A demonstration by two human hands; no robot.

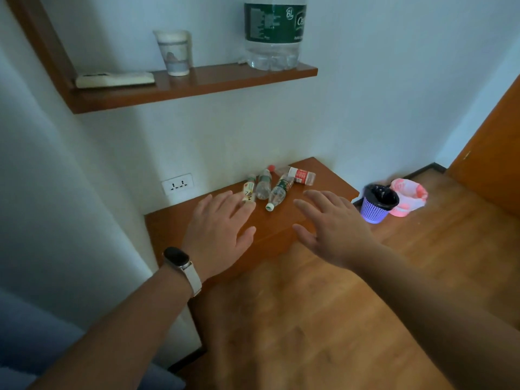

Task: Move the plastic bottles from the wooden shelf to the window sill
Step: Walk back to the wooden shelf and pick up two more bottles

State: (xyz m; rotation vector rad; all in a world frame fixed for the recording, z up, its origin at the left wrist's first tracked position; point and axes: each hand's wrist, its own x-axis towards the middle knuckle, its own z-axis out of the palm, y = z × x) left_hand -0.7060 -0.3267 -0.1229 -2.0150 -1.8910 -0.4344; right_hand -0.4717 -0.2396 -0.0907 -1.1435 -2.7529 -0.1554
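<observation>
Several small plastic bottles lie on their sides on the lower wooden shelf point(326, 190) against the wall. A yellow-labelled bottle point(249, 188) is leftmost, a green-labelled bottle point(264, 183) lies beside it, another green-labelled bottle with a white cap point(278, 192) points toward me, and a red-labelled bottle point(299, 175) lies crosswise behind. My left hand point(218, 230), a band on its wrist, hovers open with fingertips just over the yellow-labelled bottle. My right hand point(332, 226) is open, spread to the right of the bottles, holding nothing. No window sill is in view.
An upper wooden shelf point(213, 85) carries a remote control point(114, 79), a paper cup point(175, 52) and a large 6L water bottle point(274, 32). A purple bin point(377, 204) and a pink bin point(408, 198) stand on the wooden floor at right. A wall socket point(177, 183) sits left of the bottles.
</observation>
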